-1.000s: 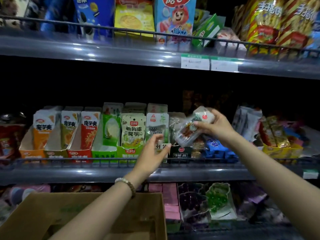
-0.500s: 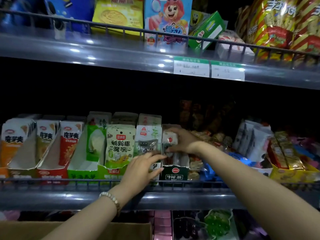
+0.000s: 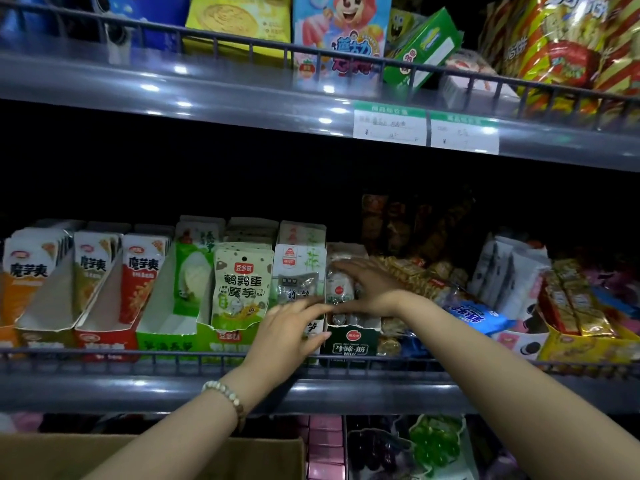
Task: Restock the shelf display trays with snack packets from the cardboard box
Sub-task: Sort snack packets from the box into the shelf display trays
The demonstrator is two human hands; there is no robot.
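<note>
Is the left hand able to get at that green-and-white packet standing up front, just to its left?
Probably yes. The left hand sits right beside the green-and-white packet, which stands upright at the front, face uncovered; nothing lies between them, and the wire rail runs lower down.

A clear snack packet with a red dot stood upright in the dark green display tray, with similar packets beneath it. The brown cardboard box sat lower down, its top open.
</note>
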